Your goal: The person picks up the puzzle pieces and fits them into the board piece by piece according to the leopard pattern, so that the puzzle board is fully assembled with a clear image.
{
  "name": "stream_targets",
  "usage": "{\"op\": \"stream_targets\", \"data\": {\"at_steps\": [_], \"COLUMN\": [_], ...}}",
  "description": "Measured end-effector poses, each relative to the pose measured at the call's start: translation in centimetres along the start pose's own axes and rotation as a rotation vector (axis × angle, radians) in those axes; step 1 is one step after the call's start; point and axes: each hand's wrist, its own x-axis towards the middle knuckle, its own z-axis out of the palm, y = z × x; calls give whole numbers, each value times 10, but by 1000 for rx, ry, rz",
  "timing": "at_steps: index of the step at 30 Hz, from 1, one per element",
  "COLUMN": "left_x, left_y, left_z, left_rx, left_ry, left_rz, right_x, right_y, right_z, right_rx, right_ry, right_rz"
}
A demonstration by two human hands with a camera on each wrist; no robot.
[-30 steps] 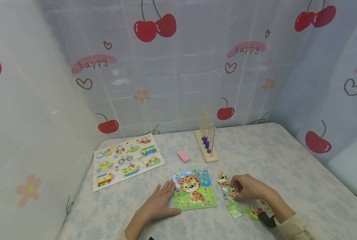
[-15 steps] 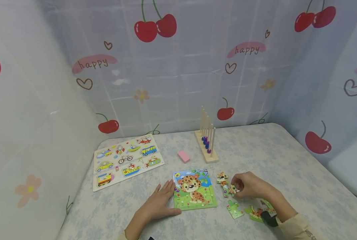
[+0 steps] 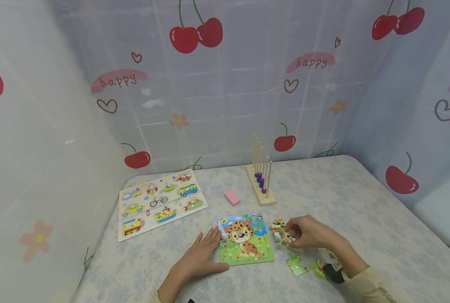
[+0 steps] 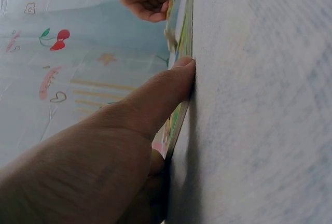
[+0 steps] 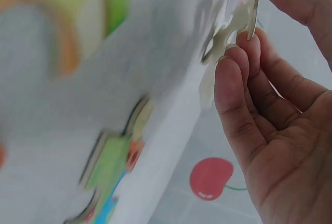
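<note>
My left hand (image 3: 199, 254) lies with straight fingers along the left side of a square leopard jigsaw puzzle (image 3: 244, 237), its thumb at the near left corner. To the right, my right hand (image 3: 313, 234) pinches a joined strip of jigsaw pieces (image 3: 279, 237) between thumb and fingertips. Seen edge-on in the right wrist view, one piece (image 5: 254, 11) is between the thumb and fingers, and the strip is raised and tilted. A green jigsaw piece (image 3: 296, 264) lies on the table nearer me. More pieces (image 3: 318, 269) lie partly hidden under the right wrist.
A vehicle peg puzzle board (image 3: 160, 204) lies at the back left. A pink block (image 3: 231, 197) sits behind the leopard puzzle. Beyond it stands a wooden rack (image 3: 266, 198) with upright rods and purple and blue beads. A cherry-print curtain (image 3: 225, 92) surrounds the table.
My right hand has moved a little left and away from me, bringing the joined strip of jigsaw pieces up and closer to the leopard puzzle. My left hand has stayed put.
</note>
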Motion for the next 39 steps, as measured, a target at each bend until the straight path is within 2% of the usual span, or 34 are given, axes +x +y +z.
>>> {"op": "stream_targets", "data": {"at_steps": [5,14,23,29,39], "left_x": [0,3,2,2,2], "left_y": [0,-3,-5,-5,-4], "left_z": [0,1,3,1,1], "left_rx": [-12,-5,-1,-28,-28], "left_ry": [-3,8,16,-1,-16], "left_rz": [0,11,8,0,-10], "right_x": [13,48,78,91,102], "right_y": [-12,-47,-75,-87,-89], "right_z": [4,21,45,53,63], "right_rx": [9,-76,-124,-148,-169], "right_ry": [-22,-28,-43,-55,-86], "right_rz": [-60,-167,-138,-142,-99]}}
